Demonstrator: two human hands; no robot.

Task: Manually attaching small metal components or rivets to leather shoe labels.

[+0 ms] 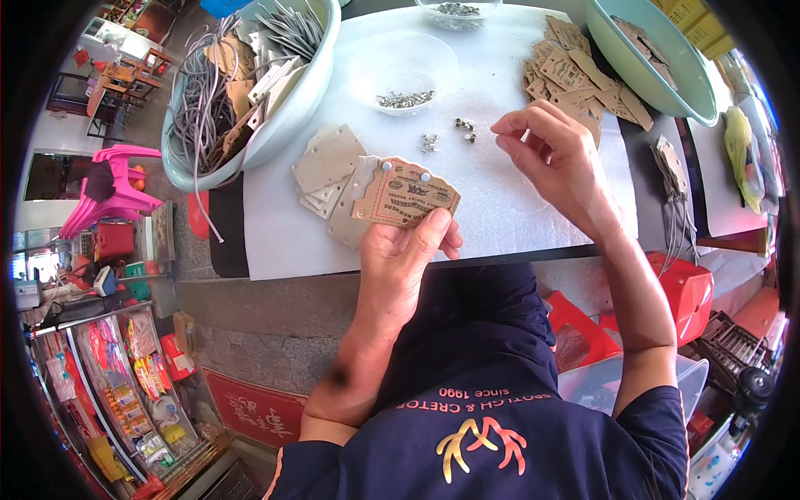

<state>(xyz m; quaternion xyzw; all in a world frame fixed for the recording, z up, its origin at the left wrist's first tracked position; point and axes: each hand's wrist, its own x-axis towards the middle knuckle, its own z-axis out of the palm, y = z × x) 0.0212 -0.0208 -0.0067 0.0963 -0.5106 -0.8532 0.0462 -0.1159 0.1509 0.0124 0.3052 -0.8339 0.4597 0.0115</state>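
Two large pale green basins flank the counter (517, 208), which carries a white sheet: the left basin (308, 100) heaped with grey cords and tan tags, the right basin (667, 83) holding more tags

One loose heap of tan printed tags (575, 79) lying on the sheet just beside the right basin

One stack of blank grey-beige tag backings (329, 167) on the sheet, near the left basin, partly under the held piece

One clear shallow dish (402, 71) at the middle of the sheet, a little pile of small metal fasteners in its bottom; a second such dish (457, 10) at the far edge

One left hand (404, 258), closed on a printed tan tag (408, 196) laid over a grey backing, thumb across the near edge and fingers beneath, the piece raised over the counter's near edge; two pale round studs show along its upper edge

One right hand (554, 158), fingers curled, thumb and forefinger pinched on a tiny white piece (525, 135), held above the sheet, apart from the tag

Several loose metal fasteners (465, 127) scattered on the sheet between the two hands
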